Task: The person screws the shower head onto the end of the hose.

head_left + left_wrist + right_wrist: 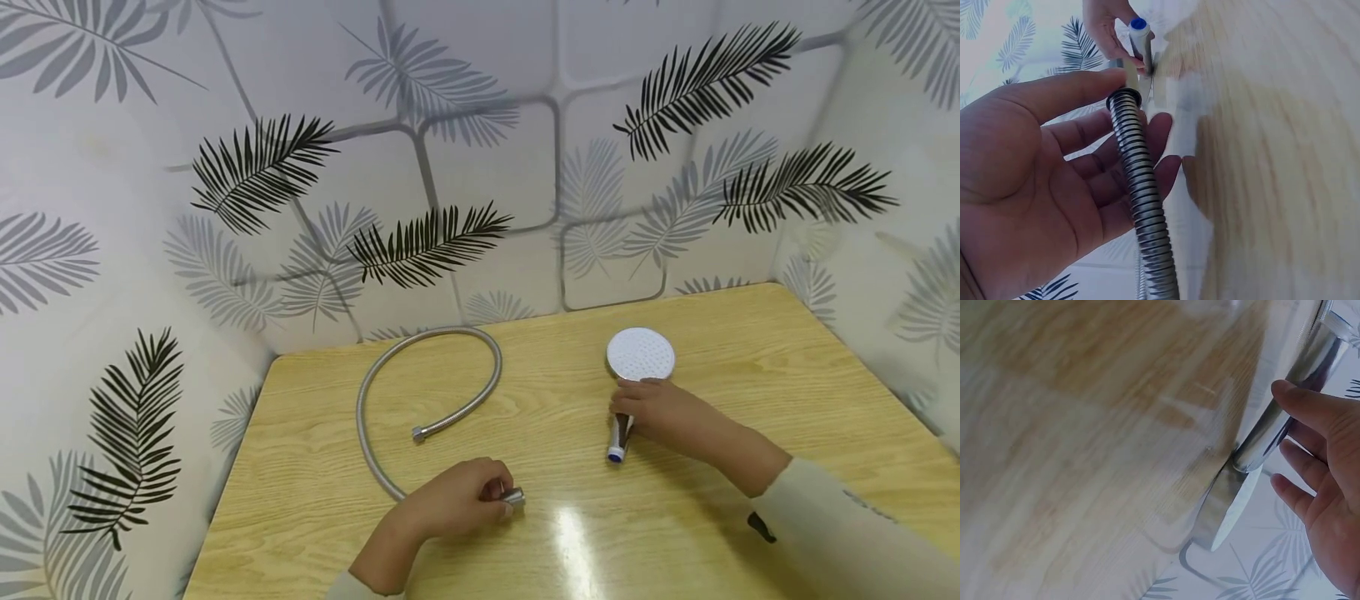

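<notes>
By the left hand (459, 500), the metal connector (513, 497) of the shower hose (1146, 194) is pinched, probably so that its mouth is kept uncovered. By the right hand (663, 412), the hand shower (640, 354) is gripped below its upturned spray face — the blue-centred end (616, 454) is thus left exposed. Most of the hose's loop is supported by the wooden tabletop (555, 417) — its weight seems little felt.

No legible text; grey marking (868, 505) on right sleeve (847, 537) unreadable.
</notes>
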